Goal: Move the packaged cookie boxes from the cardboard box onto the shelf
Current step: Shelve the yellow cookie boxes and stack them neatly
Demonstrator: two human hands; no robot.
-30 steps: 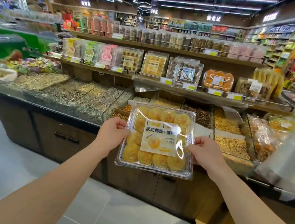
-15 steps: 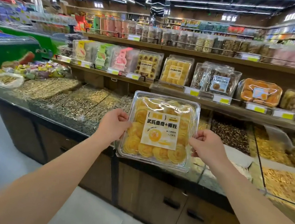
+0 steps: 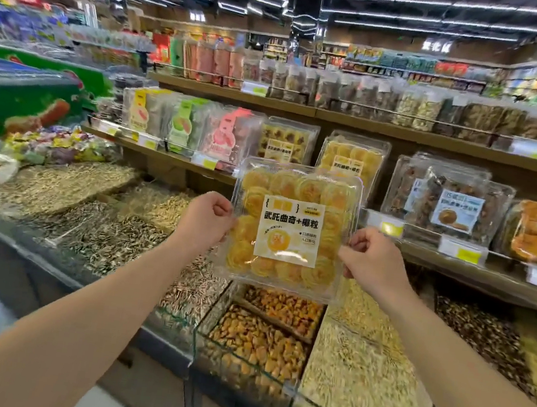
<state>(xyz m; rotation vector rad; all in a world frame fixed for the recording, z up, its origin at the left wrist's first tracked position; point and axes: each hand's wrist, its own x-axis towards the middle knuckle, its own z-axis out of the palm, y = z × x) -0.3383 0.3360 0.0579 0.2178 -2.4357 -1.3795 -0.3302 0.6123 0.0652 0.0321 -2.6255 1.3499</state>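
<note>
Nearer the shelf [image 3: 177, 157] now, both hands' fingers [image 3: 216, 211] still grip the raised cookie box [image 3: 291, 230].

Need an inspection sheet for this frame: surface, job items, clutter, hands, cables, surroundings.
Surface: wooden middle shelf with yellow price tags along its front edge; glass-fronted bulk bins of seeds and nuts below it.
Job's things: clear cookie box with a yellow label held upright in the air in front of the shelf; a matching box already stands on the shelf behind it. Cardboard box not in view.
Clutter: other packaged snacks along the shelf.
Hands: left hand grips the box's left edge, right hand its right edge.
Cables: nothing seen.
Surroundings: shop aisles, ceiling strip lights, green chest freezer at left.
</note>
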